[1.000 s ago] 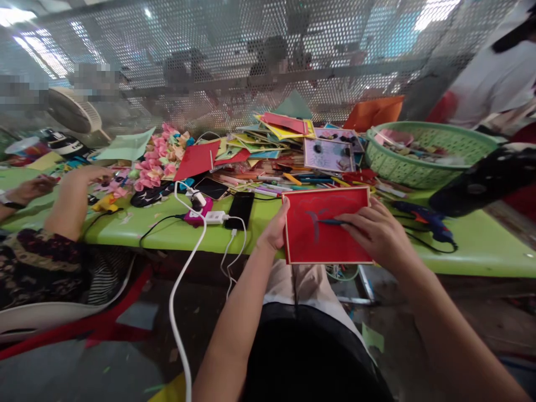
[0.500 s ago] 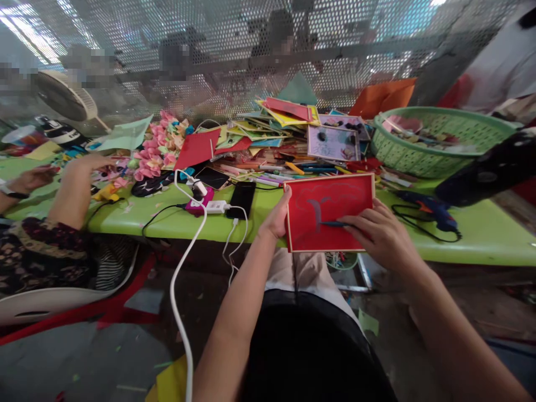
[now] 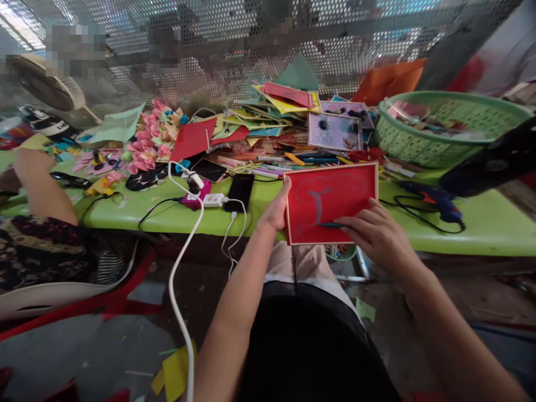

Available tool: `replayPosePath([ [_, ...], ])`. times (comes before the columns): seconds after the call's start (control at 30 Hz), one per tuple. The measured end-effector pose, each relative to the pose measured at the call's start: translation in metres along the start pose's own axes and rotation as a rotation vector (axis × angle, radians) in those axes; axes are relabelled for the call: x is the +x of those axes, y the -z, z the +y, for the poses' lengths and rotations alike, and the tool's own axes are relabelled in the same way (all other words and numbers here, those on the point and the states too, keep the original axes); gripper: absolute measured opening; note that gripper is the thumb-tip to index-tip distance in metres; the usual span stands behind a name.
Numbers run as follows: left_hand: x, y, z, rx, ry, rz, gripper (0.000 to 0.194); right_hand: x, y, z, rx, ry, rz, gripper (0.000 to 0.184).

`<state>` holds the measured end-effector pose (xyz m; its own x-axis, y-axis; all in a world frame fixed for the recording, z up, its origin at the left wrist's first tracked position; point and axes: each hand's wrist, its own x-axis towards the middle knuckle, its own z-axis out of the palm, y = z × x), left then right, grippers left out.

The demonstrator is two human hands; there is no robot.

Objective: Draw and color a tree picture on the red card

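Observation:
A red board with a pale wooden border (image 3: 343, 192) is tilted toward me at the table's front edge. On it shows a faint cloud-like outline above a purplish curved stroke, like a tree with a trunk. My left hand (image 3: 277, 207) grips the board's left edge, thumb on the front and the other fingers hidden behind. In my right hand (image 3: 377, 229) is a slim dark blue pencil or crayon (image 3: 330, 225), pinched between thumb and fingers. Its tip touches the red surface near the foot of the purplish stroke.
On the green table (image 3: 259, 219) lie a black phone (image 3: 240, 192), a purple power strip (image 3: 196, 196) with white cables, pink paper flowers (image 3: 144, 139) and stacked coloured cards (image 3: 288, 97). At right are a green basket (image 3: 444, 134) and a blue glue gun (image 3: 446, 209). A co-worker's arm (image 3: 46, 184) rests at left.
The purplish trunk stroke looks darker and fuller, and my right hand's pencil stays near its foot. At left, the co-worker's arm has shifted left. The whole view has tilted down slightly.

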<state>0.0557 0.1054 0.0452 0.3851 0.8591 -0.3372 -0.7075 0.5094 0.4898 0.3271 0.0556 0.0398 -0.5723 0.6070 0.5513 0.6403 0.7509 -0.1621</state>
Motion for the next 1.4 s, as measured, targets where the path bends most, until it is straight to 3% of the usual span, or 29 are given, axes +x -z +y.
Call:
replayPosePath([
  [0.73,-0.002,-0.004,-0.001,0.026,-0.038,0.022,0.059,0.002,0.006,0.000,-0.008,-0.031,-0.029,0.028],
  [1.13,0.000,0.001,0.000,-0.069,0.000,-0.049,0.074,0.004,0.007,0.004,-0.026,0.008,-0.001,0.027],
  [1.4,-0.006,-0.007,0.001,-0.068,0.039,-0.048,0.064,0.031,0.013,0.015,-0.055,-0.023,0.067,0.026],
])
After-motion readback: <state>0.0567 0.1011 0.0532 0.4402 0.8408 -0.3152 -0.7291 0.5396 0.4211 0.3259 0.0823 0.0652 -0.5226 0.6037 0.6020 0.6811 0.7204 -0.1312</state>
